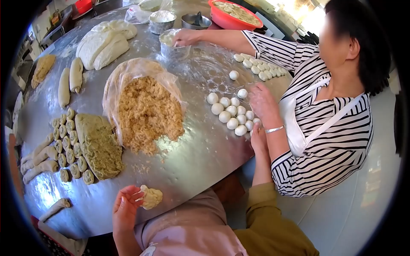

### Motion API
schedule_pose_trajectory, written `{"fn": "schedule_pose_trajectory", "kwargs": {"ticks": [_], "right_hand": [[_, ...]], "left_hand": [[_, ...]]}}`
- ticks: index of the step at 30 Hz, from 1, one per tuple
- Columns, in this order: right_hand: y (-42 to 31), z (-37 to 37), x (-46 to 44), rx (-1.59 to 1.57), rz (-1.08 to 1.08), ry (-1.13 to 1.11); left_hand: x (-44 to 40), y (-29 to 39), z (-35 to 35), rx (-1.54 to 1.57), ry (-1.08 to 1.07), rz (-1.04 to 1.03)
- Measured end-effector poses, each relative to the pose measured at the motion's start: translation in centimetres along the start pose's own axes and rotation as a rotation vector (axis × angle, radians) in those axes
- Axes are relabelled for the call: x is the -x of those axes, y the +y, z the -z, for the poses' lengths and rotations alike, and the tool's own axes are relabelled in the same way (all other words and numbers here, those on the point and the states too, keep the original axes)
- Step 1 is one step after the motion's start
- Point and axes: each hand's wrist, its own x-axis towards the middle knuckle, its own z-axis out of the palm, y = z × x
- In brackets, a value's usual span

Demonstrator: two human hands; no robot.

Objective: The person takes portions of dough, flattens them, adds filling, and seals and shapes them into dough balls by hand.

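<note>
My left hand is palm up near the table's front edge, fingers loosely curled and thumb apart. Right against its fingers lies a small lumpy piece of pale yellow dough. Across the table, my right hand reaches to the near edge of a group of smooth white dough balls. Its fingers close at a dough ball there; part of the grip is hidden. In front of me, a plastic bag lies open around a heap of crumbly orange-brown filling.
A co-worker in a striped shirt has one hand at a flour tin, the other beside the balls. Leftward lie green filling, rolled dough slices, dough rolls and a large dough mass. A red basin stands behind.
</note>
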Motion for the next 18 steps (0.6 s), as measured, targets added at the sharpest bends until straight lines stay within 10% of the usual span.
{"fn": "schedule_pose_trajectory", "kwargs": {"ticks": [8, 10, 15, 18], "right_hand": [[-0.4, 1.3, 5.3, -0.041, -0.104, 0.033], [-1.9, -1.1, 8.0, -0.306, 0.163, 0.214], [-10.7, -4.0, 16.7, -0.685, 0.373, -0.352], [-15.6, -4.4, 21.2, -0.648, 0.658, -0.518]], "left_hand": [[0.9, 2.1, 3.9, 0.101, 0.414, -0.221], [0.9, 2.9, 5.8, -0.099, 0.672, -0.27], [-1.3, 3.0, 11.5, -0.861, 1.178, -0.407], [-2.4, 3.9, 13.0, -1.247, 1.282, -0.149]]}}
